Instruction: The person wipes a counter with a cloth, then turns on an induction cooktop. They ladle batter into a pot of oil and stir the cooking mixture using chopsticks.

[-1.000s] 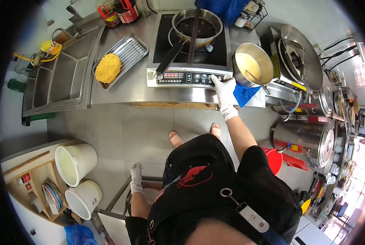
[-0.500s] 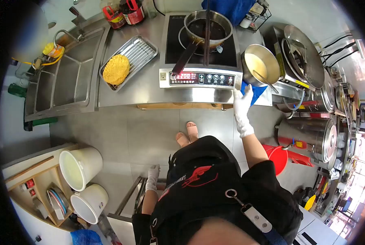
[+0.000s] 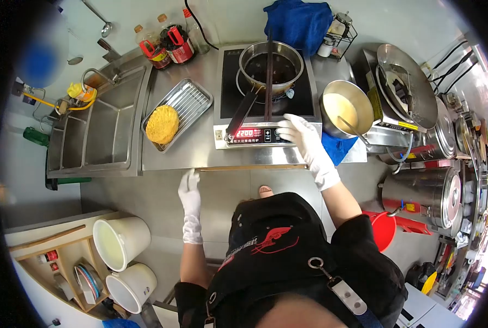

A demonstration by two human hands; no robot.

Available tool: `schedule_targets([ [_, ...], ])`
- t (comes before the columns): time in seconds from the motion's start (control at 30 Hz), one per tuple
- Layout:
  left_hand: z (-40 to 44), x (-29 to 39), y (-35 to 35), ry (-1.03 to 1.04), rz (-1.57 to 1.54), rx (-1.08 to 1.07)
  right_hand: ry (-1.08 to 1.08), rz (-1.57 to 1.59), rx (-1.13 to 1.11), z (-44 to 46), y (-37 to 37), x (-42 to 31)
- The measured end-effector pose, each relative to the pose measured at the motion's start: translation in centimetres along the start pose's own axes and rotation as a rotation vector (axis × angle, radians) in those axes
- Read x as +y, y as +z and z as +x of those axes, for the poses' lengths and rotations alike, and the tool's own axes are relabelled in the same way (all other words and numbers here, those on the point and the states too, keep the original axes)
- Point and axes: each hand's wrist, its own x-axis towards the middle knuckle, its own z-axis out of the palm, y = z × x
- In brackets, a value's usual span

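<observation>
My right hand (image 3: 305,141), in a white glove, reaches over the right part of the induction cooker's control panel (image 3: 249,135), fingers stretched out and holding nothing. On the cooker stands a pan of dark liquid (image 3: 271,64), its black handle (image 3: 243,113) towards me. Long dark chopsticks (image 3: 269,93) lie across the pan. My gloved left hand (image 3: 190,194) hangs in front of the counter edge, open, with nothing in it. Nearest to it on the counter, a yellow crumb-coated patty (image 3: 162,124) rests on a metal tray with a rack (image 3: 186,104).
Right of the cooker, a steel pot (image 3: 347,90) holds pale yellow liquid and a ladle on a blue cloth (image 3: 339,150). A wok (image 3: 410,82) stands farther right. Sinks (image 3: 110,117) lie left. White buckets (image 3: 121,238) and a red bucket (image 3: 383,232) stand on the floor.
My left hand has come up and forward from beside my body to the counter edge. My right hand has moved left, from beside the blue cloth to the control panel. I stand closer to the counter.
</observation>
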Motion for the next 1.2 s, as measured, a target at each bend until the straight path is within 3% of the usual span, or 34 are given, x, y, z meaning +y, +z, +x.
schedule_targets([
  [0.07,2.5,2.7,3.1,0.237,0.118,-0.03,0.138,0.198,-0.043,0.9,1.8,-0.2],
  [0.13,3.6,7.3,6.2,0.238,0.074,-0.167,0.087,0.183,-0.05,1.6,2.5,0.4],
  [0.27,6.5,9.6,10.7,0.389,0.06,-0.271,-0.437,-0.757,0.262,1.7,2.1,0.6],
  [0.33,7.4,10.8,11.6,0.056,0.139,-0.393,-0.918,-1.255,0.364,2.0,2.2,-1.0],
  [0.37,7.3,11.8,11.8,-0.059,0.082,-0.461,-0.938,-1.414,0.333,1.9,2.5,-2.0],
  [0.5,7.9,12.1,12.3,-0.172,-0.138,-0.639,-1.068,-1.618,0.116,3.8,3.9,-3.4],
  [0.6,8.3,12.1,12.4,-0.06,-0.175,-0.722,-1.11,-1.775,0.031,5.5,5.4,-3.3],
  [0.8,8.9,12.6,11.8,-0.103,-0.103,-0.782,-1.177,-1.701,0.122,6.8,5.8,-2.4],
  [1.0,10.6,12.7,10.4,-0.107,-0.091,-0.815,-1.233,-1.336,0.22,1.2,6.4,-6.2],
  [1.2,12.6,12.4,9.2,-0.079,-0.082,-0.879,-0.97,-0.879,0.693,-5.7,6.6,-11.0],
])
